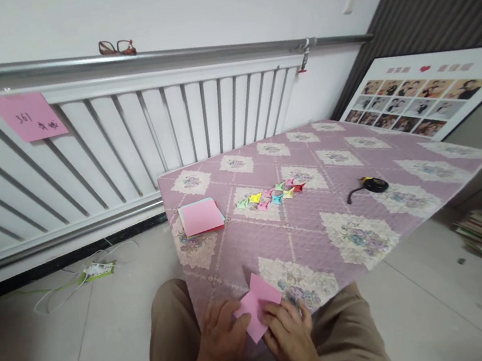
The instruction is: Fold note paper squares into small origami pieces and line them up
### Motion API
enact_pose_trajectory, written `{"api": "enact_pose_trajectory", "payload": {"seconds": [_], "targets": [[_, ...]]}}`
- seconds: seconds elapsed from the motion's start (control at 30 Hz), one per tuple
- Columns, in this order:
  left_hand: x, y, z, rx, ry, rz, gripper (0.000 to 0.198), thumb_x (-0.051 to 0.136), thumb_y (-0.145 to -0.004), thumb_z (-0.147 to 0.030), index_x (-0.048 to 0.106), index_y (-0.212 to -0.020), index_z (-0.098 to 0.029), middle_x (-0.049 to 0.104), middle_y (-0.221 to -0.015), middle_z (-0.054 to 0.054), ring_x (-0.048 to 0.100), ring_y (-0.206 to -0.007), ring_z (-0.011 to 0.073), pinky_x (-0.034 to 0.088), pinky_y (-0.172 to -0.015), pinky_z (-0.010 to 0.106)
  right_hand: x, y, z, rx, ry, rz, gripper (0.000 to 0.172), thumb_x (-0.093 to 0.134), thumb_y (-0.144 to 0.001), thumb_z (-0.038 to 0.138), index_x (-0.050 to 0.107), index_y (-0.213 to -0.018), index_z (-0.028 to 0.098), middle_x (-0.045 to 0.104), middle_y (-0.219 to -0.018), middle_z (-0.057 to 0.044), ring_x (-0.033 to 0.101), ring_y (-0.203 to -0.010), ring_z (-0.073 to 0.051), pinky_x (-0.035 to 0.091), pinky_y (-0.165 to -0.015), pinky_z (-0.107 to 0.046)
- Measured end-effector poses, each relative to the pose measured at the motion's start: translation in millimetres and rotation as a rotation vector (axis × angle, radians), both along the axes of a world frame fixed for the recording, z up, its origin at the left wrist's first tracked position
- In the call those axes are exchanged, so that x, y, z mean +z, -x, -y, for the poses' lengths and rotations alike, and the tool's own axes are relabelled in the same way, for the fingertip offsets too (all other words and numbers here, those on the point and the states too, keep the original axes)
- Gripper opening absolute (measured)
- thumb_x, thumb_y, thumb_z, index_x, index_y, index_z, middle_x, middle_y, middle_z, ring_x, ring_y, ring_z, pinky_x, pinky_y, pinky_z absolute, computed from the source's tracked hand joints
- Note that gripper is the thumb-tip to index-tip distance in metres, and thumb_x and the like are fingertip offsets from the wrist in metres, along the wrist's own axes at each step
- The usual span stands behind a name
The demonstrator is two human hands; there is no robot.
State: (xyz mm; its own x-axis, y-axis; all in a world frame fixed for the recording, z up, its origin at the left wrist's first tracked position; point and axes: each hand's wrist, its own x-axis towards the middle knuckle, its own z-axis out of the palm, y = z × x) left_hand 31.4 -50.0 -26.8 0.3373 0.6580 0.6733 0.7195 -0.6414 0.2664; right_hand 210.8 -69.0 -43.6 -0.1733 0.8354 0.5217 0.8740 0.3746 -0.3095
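A piece of pink paper [256,309], creased down its middle with its halves angled up, is between my hands at the near edge of the table. My left hand [224,336] grips its left side, thumb on top. On the right side, the bent fingers of my right hand [287,325] hold the paper near the crease. Farther off lies a stack of coloured paper [201,217] with a pink sheet on top. Small folded paper pieces [276,199] in several colours sit in two rows near the table's middle.
A purple flowered cloth covers the table [258,240]. Toward the right lies a black and yellow tape measure [375,185]. Behind stands a white radiator [179,117] with a pink note [31,117]; glasses [117,47] rest on the pipe. A photo board [432,114] leans at right.
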Motion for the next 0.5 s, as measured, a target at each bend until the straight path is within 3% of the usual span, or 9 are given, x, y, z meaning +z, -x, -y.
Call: {"api": "enact_pose_trajectory", "payload": {"seconds": [0.1,0.2,0.3,0.5], "targets": [[0.2,-3,-8,-0.045,0.082,-0.05,0.023,0.042,-0.091,-0.019,0.064,-0.089,-0.025,0.064,-0.094,0.003,0.055,-0.093,0.0201,0.04,-0.086,0.036,2.5,-10,0,0.064,0.101,0.147,0.042,0.057,-0.076,0.017,0.056,-0.115,0.032,0.065,-0.113,0.0,0.055,-0.104,-0.023,0.018,-0.103,-0.048],[-5.2,-1,-14,-0.062,0.127,-0.106,0.021,0.044,-0.091,-0.019,0.064,-0.09,-0.024,0.064,-0.093,0.003,0.054,-0.09,0.0202,0.037,-0.082,0.036,0.6,-25,1,0.011,0.121,0.186,0.049,0.061,-0.079,0.033,0.049,-0.127,0.031,0.063,-0.119,-0.002,0.056,-0.106,-0.026,0.021,-0.101,-0.05],[-11.2,2,-16,-0.056,0.19,-0.158,0.018,0.047,-0.089,-0.017,0.063,-0.09,-0.024,0.064,-0.094,0.003,0.053,-0.089,0.0201,0.035,-0.081,0.036,-4.5,-38,4,-0.069,0.097,0.205,0.046,0.06,-0.08,0.045,0.052,-0.124,0.033,0.064,-0.119,-0.002,0.055,-0.109,-0.029,0.023,-0.098,-0.052],[-14.0,5,-16,-0.066,0.263,-0.18,0.014,0.053,-0.086,-0.015,0.063,-0.091,-0.024,0.063,-0.092,0.002,0.053,-0.089,0.0197,0.034,-0.081,0.036,2.9,-38,7,-0.136,0.064,0.191,0.026,0.061,-0.082,0.038,0.061,-0.108,0.031,0.067,-0.111,-0.001,0.056,-0.107,-0.03,0.018,-0.098,-0.057]]}}
